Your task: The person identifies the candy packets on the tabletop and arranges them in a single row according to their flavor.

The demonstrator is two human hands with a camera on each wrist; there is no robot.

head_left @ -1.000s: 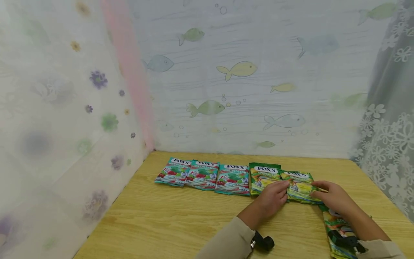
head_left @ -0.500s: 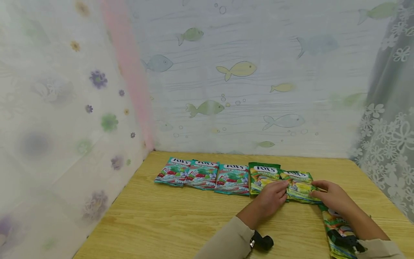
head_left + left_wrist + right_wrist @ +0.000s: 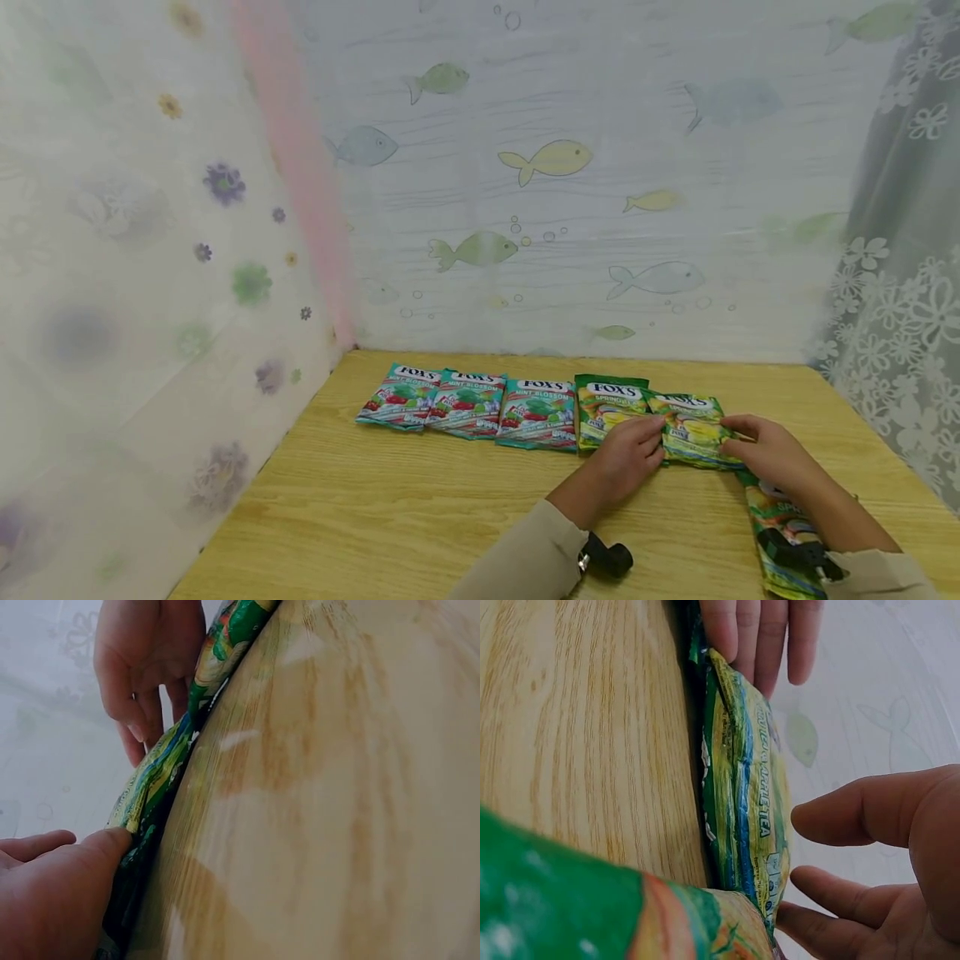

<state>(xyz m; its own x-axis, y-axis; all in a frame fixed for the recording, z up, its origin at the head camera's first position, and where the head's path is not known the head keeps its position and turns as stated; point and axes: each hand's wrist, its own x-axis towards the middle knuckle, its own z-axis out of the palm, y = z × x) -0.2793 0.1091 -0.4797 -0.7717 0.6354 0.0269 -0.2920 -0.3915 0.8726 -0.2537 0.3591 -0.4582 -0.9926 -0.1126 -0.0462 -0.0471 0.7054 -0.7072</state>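
Observation:
Five-word brand aside, a green-and-yellow Fox's candy bag (image 3: 692, 429) lies flat between my two hands in the head view. My left hand (image 3: 628, 458) rests at its left edge, fingers fairly straight, partly covering the neighbouring green candy bag (image 3: 606, 408). At the right edge, my right hand (image 3: 776, 454) touches the bag with thumb and fingers apart, as the right wrist view also shows. Another green candy bag (image 3: 776, 508) lies below my right wrist, partly hidden by that arm. In the left wrist view, the left thumb (image 3: 105, 844) touches the bag's edge.
Several teal Mint Blossom candy bags (image 3: 536, 412) continue the row to the left, edges overlapping or close. All lie on a wood-grain table (image 3: 375, 517). A fish-patterned curtain (image 3: 570, 250) hangs behind the table, and a flowered one (image 3: 150, 292) on the left.
Both hands stay at the same bag's edges. The whole head view shifts very slightly; the bags keep their places in the row.

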